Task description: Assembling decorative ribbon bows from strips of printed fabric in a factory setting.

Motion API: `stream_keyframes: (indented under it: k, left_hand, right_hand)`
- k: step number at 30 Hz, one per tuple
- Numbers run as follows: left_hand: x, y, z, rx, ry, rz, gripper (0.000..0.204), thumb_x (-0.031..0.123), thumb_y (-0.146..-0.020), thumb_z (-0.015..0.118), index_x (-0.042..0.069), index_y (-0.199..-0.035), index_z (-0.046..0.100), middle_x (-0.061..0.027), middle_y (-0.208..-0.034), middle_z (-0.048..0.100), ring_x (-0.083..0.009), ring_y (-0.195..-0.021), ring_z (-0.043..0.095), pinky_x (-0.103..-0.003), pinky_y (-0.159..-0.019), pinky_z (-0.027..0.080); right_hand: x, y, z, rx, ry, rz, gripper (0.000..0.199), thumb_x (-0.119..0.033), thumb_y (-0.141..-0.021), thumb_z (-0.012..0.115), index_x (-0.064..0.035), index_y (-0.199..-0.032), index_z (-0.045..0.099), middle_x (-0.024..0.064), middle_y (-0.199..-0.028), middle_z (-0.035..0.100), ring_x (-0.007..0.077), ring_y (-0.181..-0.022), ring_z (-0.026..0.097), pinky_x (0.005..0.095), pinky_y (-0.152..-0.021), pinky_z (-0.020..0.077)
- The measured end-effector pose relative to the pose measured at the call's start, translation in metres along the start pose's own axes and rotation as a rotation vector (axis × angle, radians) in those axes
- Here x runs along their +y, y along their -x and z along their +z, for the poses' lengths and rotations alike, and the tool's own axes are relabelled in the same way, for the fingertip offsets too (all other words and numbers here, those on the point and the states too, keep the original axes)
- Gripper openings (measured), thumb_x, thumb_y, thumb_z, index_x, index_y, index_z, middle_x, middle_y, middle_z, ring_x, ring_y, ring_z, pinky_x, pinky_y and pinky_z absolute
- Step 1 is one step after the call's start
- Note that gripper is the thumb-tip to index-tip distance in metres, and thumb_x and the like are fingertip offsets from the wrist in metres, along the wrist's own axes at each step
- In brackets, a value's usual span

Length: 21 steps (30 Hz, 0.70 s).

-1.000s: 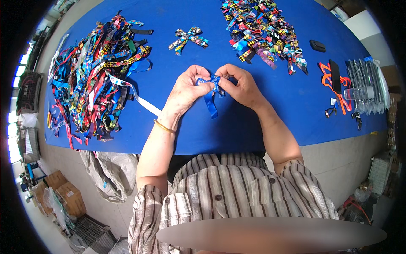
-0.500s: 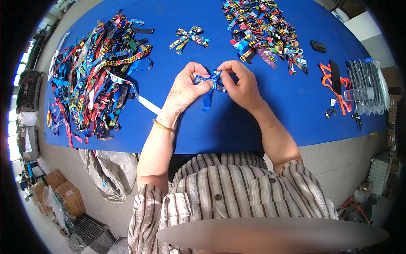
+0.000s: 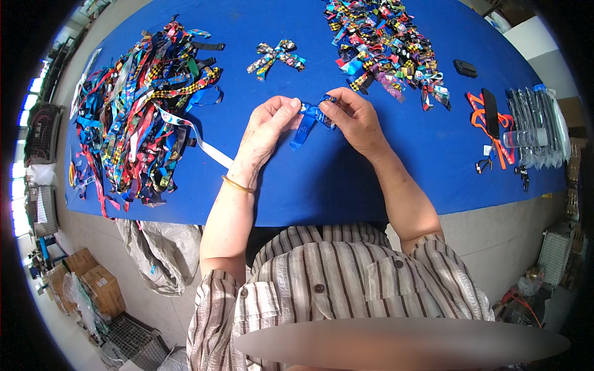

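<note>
A folded blue ribbon [image 3: 305,128] was held above the middle of the blue tabletop [image 3: 278,198]. Its left side was pinched between thumb and fingers by the left hand [image 3: 270,128], its right side likewise by the right hand [image 3: 351,120]. At the tabletop's left, 1 heap of coloured straps [image 3: 139,105] was spread; toward the tabletop's far side, 1 patterned bow [image 3: 272,57] and 1 pile of looped straps [image 3: 387,49] were laid.

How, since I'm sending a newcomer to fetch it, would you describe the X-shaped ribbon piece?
On the blue-covered table, look between the left ribbon heap and the right ribbon heap. There lies the X-shaped ribbon piece, patterned in several colours; unlike both heaps, it lies alone.
</note>
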State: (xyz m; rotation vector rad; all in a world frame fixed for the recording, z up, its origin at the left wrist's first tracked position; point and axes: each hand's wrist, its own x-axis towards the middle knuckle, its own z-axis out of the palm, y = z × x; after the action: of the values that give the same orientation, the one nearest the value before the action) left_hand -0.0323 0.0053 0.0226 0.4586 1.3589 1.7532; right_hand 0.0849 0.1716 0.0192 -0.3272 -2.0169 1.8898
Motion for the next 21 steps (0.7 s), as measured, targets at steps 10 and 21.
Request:
stream_keyframes:
  k: [10, 21]
  left_hand:
    - [-0.004, -0.001, 0.013, 0.022, 0.001, 0.327, 0.014, 0.016, -0.098, 0.058, 0.003, -0.098, 0.053, -0.0055, -0.093, 0.066, -0.0076, -0.08, 0.059, -0.021, -0.076, 0.048]
    - [-0.005, 0.001, 0.013, 0.011, 0.042, 0.165, 0.023, 0.001, -0.088, 0.068, 0.0, -0.105, 0.051, -0.0117, -0.089, 0.066, -0.0192, -0.08, 0.068, -0.028, -0.076, 0.057]
  right_hand:
    - [0.006, -0.001, 0.005, 0.027, -0.17, 0.059, 0.015, -0.019, -0.095, 0.063, -0.0034, -0.096, 0.062, -0.0043, -0.079, 0.059, 0.0017, -0.07, 0.051, 0.0184, -0.062, 0.0417]
    - [0.006, 0.0, 0.005, -0.063, -0.311, 0.101, 0.016, -0.01, -0.094, 0.063, -0.0017, -0.107, 0.058, 0.0017, -0.091, 0.065, 0.0059, -0.083, 0.06, 0.022, -0.075, 0.0493]
